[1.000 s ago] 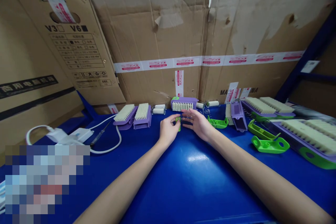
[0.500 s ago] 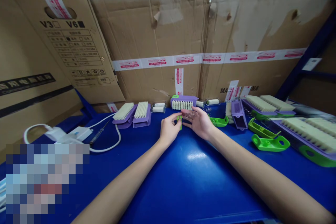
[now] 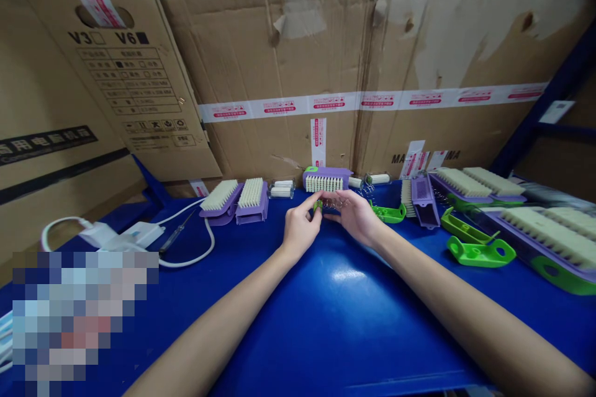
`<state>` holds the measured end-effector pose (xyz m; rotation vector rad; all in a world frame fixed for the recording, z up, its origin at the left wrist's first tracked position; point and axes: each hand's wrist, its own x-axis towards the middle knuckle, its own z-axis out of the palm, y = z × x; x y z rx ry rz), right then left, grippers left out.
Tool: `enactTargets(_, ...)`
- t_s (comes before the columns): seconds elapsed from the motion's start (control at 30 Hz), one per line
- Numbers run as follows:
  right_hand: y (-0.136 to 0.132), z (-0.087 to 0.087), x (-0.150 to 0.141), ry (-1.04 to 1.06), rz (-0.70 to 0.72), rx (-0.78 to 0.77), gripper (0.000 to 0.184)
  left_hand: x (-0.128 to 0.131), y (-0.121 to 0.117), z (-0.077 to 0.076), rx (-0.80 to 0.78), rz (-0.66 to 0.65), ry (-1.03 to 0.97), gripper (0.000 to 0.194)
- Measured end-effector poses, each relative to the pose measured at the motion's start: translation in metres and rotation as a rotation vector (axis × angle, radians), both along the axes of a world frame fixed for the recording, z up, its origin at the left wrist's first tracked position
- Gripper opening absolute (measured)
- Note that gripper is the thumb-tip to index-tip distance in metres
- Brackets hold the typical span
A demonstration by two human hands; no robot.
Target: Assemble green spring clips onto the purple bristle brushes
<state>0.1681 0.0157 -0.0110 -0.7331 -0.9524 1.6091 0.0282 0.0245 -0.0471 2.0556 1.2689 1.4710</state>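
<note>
Near the middle of the blue table, my left hand (image 3: 300,224) pinches a small green plastic piece (image 3: 318,206) between thumb and fingers. Close beside it, my right hand (image 3: 357,216) has its fingers curved around a thin metal coil spring (image 3: 332,203), which stretches toward the green piece. Whether the spring touches that piece is hard to tell. Just behind both hands lies a purple brush (image 3: 326,182) with cream bristles and a green end. A green plastic cover (image 3: 390,214) sits to the right of my right hand.
Two purple brush heads (image 3: 251,201) stand at the back left, beside clear-cased white rollers (image 3: 282,188). White cables and a power adapter (image 3: 142,234) lie left, near a screwdriver (image 3: 177,232). To the right are green covers (image 3: 482,252) and several brushes (image 3: 549,239). Cardboard (image 3: 279,68) walls the back.
My right hand has tilted slightly, its fingers closing inward nearer my left fingertips. The green piece now shows less below my left fingers. The view has shifted slightly.
</note>
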Motion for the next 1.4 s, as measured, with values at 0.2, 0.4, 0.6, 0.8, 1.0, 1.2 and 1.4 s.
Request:
enactTargets(0.2,0.001,-0.002,0.005,0.029,0.062,0.003,0.021,0.0,-0.001,0.003,0.018,-0.012,-0.018,0.041)
enactTargets(0.4,0.001,-0.002,0.005,0.039,0.073,0.011,0.024,0.0,-0.002,0.002,0.06,-0.022,-0.035,0.041)
enactTargets(0.6,0.002,-0.002,0.006,0.043,0.067,0.013,0.023,0.001,-0.003,0.002,0.12,-0.02,-0.018,0.039)
enactTargets(0.8,-0.001,0.002,0.007,0.075,0.079,0.039,0.022,-0.001,-0.005,0.007,0.166,-0.019,-0.001,0.037)
enactTargets(1.0,-0.005,0.009,0.009,0.09,0.095,0.036,0.025,-0.001,-0.005,0.015,0.189,-0.008,0.026,0.037)
enactTargets(1.2,-0.016,-0.001,0.006,0.089,0.219,-0.047,0.028,-0.019,-0.024,0.012,0.226,-0.06,0.15,0.036)
enactTargets(1.4,-0.028,-0.007,-0.001,0.102,0.318,-0.097,0.029,-0.032,-0.039,0.009,0.2,-0.042,0.141,0.034)
